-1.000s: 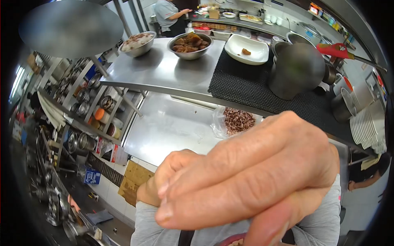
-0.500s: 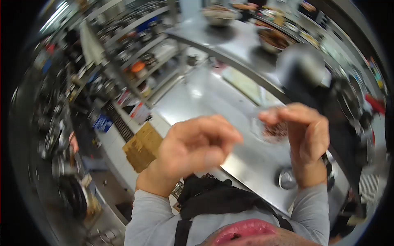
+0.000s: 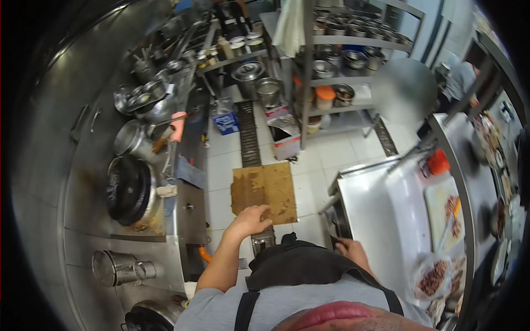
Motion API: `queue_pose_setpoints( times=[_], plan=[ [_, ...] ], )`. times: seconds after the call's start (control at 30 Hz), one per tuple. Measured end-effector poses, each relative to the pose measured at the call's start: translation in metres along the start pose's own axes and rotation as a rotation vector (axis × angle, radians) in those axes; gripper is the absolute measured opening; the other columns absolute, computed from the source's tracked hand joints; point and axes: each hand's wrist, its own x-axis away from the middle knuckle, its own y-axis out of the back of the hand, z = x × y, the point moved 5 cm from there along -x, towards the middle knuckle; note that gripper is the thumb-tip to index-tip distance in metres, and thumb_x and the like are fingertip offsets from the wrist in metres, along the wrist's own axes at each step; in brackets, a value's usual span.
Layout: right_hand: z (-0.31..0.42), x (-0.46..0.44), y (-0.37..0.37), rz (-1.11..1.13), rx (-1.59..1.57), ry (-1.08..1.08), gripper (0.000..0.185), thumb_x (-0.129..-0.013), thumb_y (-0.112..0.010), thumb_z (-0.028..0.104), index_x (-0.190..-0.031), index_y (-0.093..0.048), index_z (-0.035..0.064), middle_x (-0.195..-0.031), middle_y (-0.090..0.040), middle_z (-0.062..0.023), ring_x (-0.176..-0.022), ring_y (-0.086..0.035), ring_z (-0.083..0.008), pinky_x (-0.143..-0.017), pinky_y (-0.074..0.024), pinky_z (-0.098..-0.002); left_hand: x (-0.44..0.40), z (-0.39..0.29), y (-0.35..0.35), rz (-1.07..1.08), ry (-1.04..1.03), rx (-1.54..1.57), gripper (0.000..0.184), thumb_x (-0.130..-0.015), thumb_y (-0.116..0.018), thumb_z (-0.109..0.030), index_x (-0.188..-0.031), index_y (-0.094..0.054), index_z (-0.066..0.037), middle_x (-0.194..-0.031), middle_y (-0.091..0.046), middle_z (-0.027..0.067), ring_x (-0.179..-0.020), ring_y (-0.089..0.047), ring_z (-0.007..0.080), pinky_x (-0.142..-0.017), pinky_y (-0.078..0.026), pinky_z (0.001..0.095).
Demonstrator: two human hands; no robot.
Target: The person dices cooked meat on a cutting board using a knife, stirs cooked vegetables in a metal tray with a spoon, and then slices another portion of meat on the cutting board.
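My left hand (image 3: 252, 219) hung in the air in front of me, palm down, fingers loosely bent and thumb a little apart from them. In my view it overlapped the near edge of the stained brown cardboard (image 3: 270, 190), which lay flat on the white floor tiles (image 3: 317, 165) across a drain grate (image 3: 249, 135). My right hand (image 3: 351, 251) was low beside my black apron (image 3: 301, 263), near the edge of the steel table (image 3: 370, 198); its fingers were partly hidden, and I could not tell whether they gripped anything.

Beyond the cardboard stood a blue box (image 3: 225, 122) with pale printing too small for me to read. Near it, a red-and-white carton (image 3: 286, 144) bore marks I could not make out either. The orange-lidded tub (image 3: 326, 94) sat on the shelving (image 3: 339, 85).

To my right, a cutting board (image 3: 434, 207) carried chopped reddish-brown pieces (image 3: 452, 207) and a yellow-handled tool (image 3: 457, 208). A clear plastic bag (image 3: 420, 276) of similar pieces lay just beside the board. A dark wok (image 3: 130, 187) rested on the range at my left.
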Motion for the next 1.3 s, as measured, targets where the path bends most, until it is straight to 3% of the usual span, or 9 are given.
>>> queue_pose_setpoints(
  times=[0.2,0.3,0.47,0.8,0.93,1.07,1.17,1.27,1.3],
  plan=[
    [0.047,-0.207,0.036,0.003,0.008,0.114,0.033,-0.092,-0.063,0.024,-0.114,-0.067,0.0001,-0.089,-0.070,-0.0173,-0.077,-0.069,-0.0237,-0.068,-0.0534,-0.0333,-0.081,0.048,0.061,-0.304,-0.031,0.455,0.044,-0.082,-0.067,-0.023,-0.119,-0.061,-0.002,-0.100,-0.067,0.0197,-0.095,-0.065,0.0359,-0.083,-0.052,0.0414],
    [0.059,-0.282,0.032,0.020,-0.093,0.164,0.035,-0.094,-0.061,0.023,-0.120,-0.064,-0.0020,-0.087,-0.070,-0.0102,-0.071,-0.068,-0.0166,-0.059,-0.0527,-0.0282,-0.099,0.108,0.031,-0.489,0.211,0.137,0.046,-0.082,-0.063,-0.024,-0.123,-0.061,-0.003,-0.104,-0.067,0.0219,-0.097,-0.064,0.0403,-0.088,-0.051,0.0450],
    [0.063,-0.360,-0.019,0.252,-0.077,0.115,0.034,-0.095,-0.060,0.023,-0.118,-0.065,-0.0018,-0.084,-0.068,-0.0079,-0.067,-0.068,-0.0146,-0.056,-0.0512,-0.0272,-0.090,0.161,-0.001,0.011,0.497,0.103,0.044,-0.078,-0.061,-0.023,-0.119,-0.066,-0.008,-0.109,-0.067,0.0216,-0.102,-0.063,0.0368,-0.091,-0.050,0.0425],
    [0.136,-0.467,-0.104,0.340,0.188,0.137,0.036,-0.090,-0.064,0.024,-0.114,-0.067,-0.0025,-0.087,-0.072,-0.0185,-0.067,-0.071,-0.0220,-0.062,-0.0545,-0.0312,-0.125,0.294,0.075,-0.089,0.649,0.194,0.045,-0.079,-0.064,-0.031,-0.120,-0.065,-0.010,-0.103,-0.069,0.0177,-0.098,-0.065,0.0340,-0.090,-0.050,0.0409],
    [0.156,-0.519,-0.138,0.196,0.223,0.126,0.032,-0.090,-0.064,0.022,-0.108,-0.068,-0.0039,-0.084,-0.072,-0.0191,-0.061,-0.071,-0.0233,-0.059,-0.0548,-0.0327,-0.180,0.396,0.171,-0.239,0.462,0.348,0.045,-0.078,-0.067,-0.028,-0.120,-0.065,-0.010,-0.098,-0.069,0.0176,-0.096,-0.066,0.0336,-0.087,-0.052,0.0404],
    [0.165,-0.528,-0.161,0.152,0.141,-0.335,0.031,-0.089,-0.060,0.022,-0.105,-0.069,-0.0037,-0.080,-0.071,-0.0180,-0.058,-0.071,-0.0231,-0.061,-0.0560,-0.0329,-0.204,0.509,0.289,-0.644,0.481,0.226,0.038,-0.079,-0.065,-0.018,-0.116,-0.067,-0.011,-0.106,-0.068,0.0186,-0.098,-0.065,0.0356,-0.087,-0.052,0.0419],
    [0.204,-0.527,-0.174,0.218,0.382,-0.276,0.032,-0.088,-0.058,0.022,-0.104,-0.069,-0.0043,-0.080,-0.071,-0.0178,-0.061,-0.072,-0.0223,-0.059,-0.0561,-0.0325,-0.191,0.570,0.401,-0.691,0.538,0.294,0.035,-0.080,-0.063,-0.018,-0.114,-0.068,-0.009,-0.109,-0.067,0.0202,-0.104,-0.062,0.0365,-0.091,-0.050,0.0435],
    [0.245,-0.535,-0.184,0.210,0.466,-0.272,0.033,-0.088,-0.058,0.024,-0.101,-0.069,-0.0042,-0.080,-0.071,-0.0181,-0.060,-0.072,-0.0222,-0.060,-0.0561,-0.0318,-0.163,0.705,0.462,-0.955,0.565,-0.381,0.023,-0.080,-0.059,-0.021,-0.092,-0.071,-0.005,-0.098,-0.068,0.0189,-0.089,-0.066,0.0377,-0.082,-0.052,0.0468],
    [0.258,-0.541,-0.186,0.247,0.496,-0.230,0.032,-0.088,-0.059,0.024,-0.100,-0.070,-0.0031,-0.079,-0.071,-0.0182,-0.061,-0.072,-0.0217,-0.061,-0.0562,-0.0321,-0.142,0.733,0.491,-1.034,0.821,-0.458,0.020,-0.080,-0.058,-0.021,-0.085,-0.071,-0.006,-0.096,-0.069,0.0168,-0.083,-0.067,0.0361,-0.077,-0.053,0.0462]
  ],
)
